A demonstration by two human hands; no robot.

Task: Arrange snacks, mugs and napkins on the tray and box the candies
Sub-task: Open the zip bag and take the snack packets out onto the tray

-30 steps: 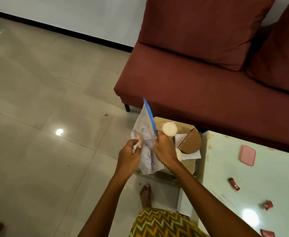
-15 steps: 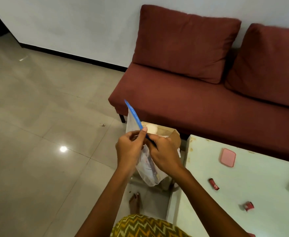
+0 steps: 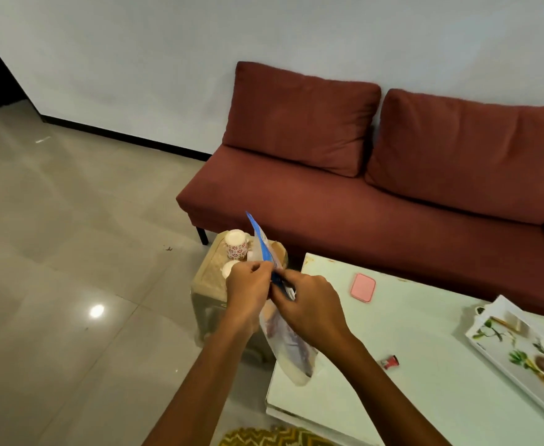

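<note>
A clear plastic zip bag (image 3: 288, 347) with a blue seal strip hangs between my hands, something pale and purplish inside it. My left hand (image 3: 248, 292) and my right hand (image 3: 309, 305) both pinch the blue strip at the bag's mouth, close together. The bag's bottom hangs over the left corner of the pale green table (image 3: 418, 375). On the table lie a pink lid (image 3: 363, 287), a small red candy (image 3: 390, 362) and, at the right, a white flower-printed tray (image 3: 521, 352). Behind my hands a cardboard box (image 3: 208, 278) holds a red-patterned mug (image 3: 237, 244) and another white cup (image 3: 229, 268).
A maroon sofa (image 3: 377, 201) with two back cushions stands along the wall behind the table and box. Grey tiled floor (image 3: 71, 252) spreads to the left. The box sits on the floor between the sofa's leg and the table's corner.
My view has lifted and swung right, so the tray has come into sight. Both hands have moved with the bag toward the table corner, still pinching the blue strip.
</note>
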